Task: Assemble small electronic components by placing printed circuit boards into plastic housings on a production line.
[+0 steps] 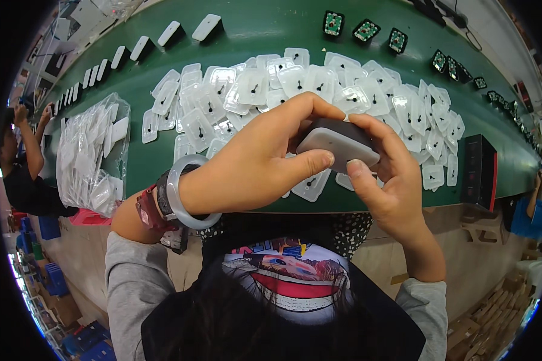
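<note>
Clamped from both sides by the fingers of the left hand (262, 159) and the right hand (392, 174): a small box (345, 145) with a dark body and a pale grey lid, tilted above the heap, just inside the near edge of the bench (265, 37). Left thumb flat on the lid, right thumb at its lower rim, other fingers curled behind the dark body. Impossible to tell whether fully seated, that lid. Under and beyond the hands, from the near edge to the middle of the bench: a wide heap of clear covers (253, 87), each with a small dark piece or mark. Along the far edge toward the left end, apparently finished: a row of lidded boxes (207, 27). Along the far edge toward the right end, apparently left to do: open boxes (365, 30) with green boards showing. Near the left end, a clear bag (93, 159) full of pale flat parts. At the near edge, right side, a black carton (479, 171) with a red side and faint print, too small to read. On the shirt (289, 274), coloured lettering, partly cut off. On the held lid, no readable label.
</note>
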`<state>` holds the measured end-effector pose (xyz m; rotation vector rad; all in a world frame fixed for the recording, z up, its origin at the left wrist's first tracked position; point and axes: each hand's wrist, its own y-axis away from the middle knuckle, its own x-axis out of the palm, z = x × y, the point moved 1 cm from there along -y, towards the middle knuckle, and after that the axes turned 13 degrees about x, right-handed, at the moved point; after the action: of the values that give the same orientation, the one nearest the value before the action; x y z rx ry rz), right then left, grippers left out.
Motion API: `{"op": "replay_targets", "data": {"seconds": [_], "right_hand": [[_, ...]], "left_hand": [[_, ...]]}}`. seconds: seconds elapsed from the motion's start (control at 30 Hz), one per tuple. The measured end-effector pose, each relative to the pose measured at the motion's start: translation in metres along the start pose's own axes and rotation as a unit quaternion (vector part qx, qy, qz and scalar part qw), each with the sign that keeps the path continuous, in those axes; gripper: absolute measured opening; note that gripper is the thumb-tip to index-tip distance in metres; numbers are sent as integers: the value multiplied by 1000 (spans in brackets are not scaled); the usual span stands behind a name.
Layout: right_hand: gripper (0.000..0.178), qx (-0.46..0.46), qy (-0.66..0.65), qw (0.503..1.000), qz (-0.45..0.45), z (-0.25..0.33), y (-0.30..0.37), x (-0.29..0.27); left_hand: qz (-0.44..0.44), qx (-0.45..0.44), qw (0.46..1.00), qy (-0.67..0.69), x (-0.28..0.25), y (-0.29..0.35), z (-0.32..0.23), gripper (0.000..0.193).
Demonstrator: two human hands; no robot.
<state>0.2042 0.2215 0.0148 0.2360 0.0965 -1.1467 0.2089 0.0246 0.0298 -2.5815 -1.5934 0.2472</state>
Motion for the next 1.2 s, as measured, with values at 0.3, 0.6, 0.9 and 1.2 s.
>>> {"op": "replay_targets", "data": {"seconds": [0.3, 0.6, 0.9, 1.2], "right_hand": [[50, 2, -32, 999, 7, -3, -3, -3], [48, 25, -126, 992, 6, 8, 6, -6], [45, 16, -157, 987, 37, 15, 8, 2], [45, -5, -85, 996, 28, 10, -1, 5]], "left_hand": [[-26, 0, 1000, 7, 7, -4, 2, 41], [-36, -50, 994, 94, -2, -10, -10, 41], [-71, 34, 995, 67, 12, -2, -10, 39], [-105, 66, 991, 44, 13, 2, -3, 34]]}}
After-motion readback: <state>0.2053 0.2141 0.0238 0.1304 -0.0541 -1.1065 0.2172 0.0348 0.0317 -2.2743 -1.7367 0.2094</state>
